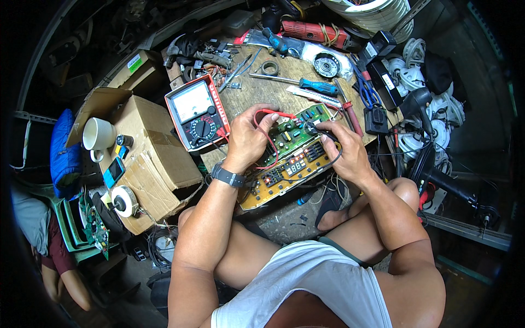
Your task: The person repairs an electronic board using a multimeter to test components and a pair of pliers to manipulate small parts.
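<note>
My left hand [245, 138] pinches a red test probe [280, 113], its tip pointing at the upper part of a green circuit board [284, 146]. From the right, my right hand [349, 152] closes on a black test probe [324, 131] near the same end of that board; its tip is hard to make out among the components. Along the green board's near side lies a brown board [257, 201] with a lit digit display and rows of buttons. An analog multimeter [201, 129] in a red case stands left of the boards, with the test leads plugged into it.
A wooden worktop [246, 101] carries a blue-handled screwdriver [317, 86], a tape roll [269, 68] and blue-handled scissors [367, 93]. Behind lies a red power tool [314, 34]. A cardboard box [158, 147] with a white mug [100, 133] stands left. Another person [52, 235] sits far left.
</note>
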The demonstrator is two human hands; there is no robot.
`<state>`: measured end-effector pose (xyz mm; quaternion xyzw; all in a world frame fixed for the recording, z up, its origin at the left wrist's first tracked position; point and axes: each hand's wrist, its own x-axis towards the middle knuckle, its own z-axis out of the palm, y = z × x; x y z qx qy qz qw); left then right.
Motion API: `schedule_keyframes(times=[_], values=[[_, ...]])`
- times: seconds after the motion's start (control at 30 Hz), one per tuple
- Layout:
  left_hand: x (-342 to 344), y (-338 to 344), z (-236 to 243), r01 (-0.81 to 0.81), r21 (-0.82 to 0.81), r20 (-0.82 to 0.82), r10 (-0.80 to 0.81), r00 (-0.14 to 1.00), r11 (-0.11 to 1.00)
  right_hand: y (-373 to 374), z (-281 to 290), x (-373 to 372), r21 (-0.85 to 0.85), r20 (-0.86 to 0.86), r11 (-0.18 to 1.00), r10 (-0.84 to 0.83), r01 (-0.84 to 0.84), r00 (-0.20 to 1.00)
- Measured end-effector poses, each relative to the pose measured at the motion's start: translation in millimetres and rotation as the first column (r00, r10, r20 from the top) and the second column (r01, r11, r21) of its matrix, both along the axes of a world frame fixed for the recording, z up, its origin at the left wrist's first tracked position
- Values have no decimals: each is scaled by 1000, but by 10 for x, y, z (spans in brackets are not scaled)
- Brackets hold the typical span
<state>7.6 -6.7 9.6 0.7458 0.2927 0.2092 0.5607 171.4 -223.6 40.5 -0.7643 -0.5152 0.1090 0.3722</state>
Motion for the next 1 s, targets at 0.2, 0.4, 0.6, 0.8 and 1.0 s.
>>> schedule_keyframes(times=[0.2,0.4,0.6,0.8,1.0], values=[[15,-9,-17,-5,-4,21,5,1000,1000,1,11,6,-12,-7,1000,7,-7,1000],[15,-1,-51,-14,16,15,13,1000,1000,3,16,-1,-5,-2,1000,15,-15,1000],[19,-17,-11,-23,30,3,23,1000,999,0,11,-5,45,24,999,9,-10,1000],[20,-20,-8,-20,7,20,20,1000,1000,50,-46,-94,43,18,996,78,-79,997],[21,-5,7,-7,-12,-7,7,1000,1000,88,-72,-112,19,27,996,81,-82,996]])
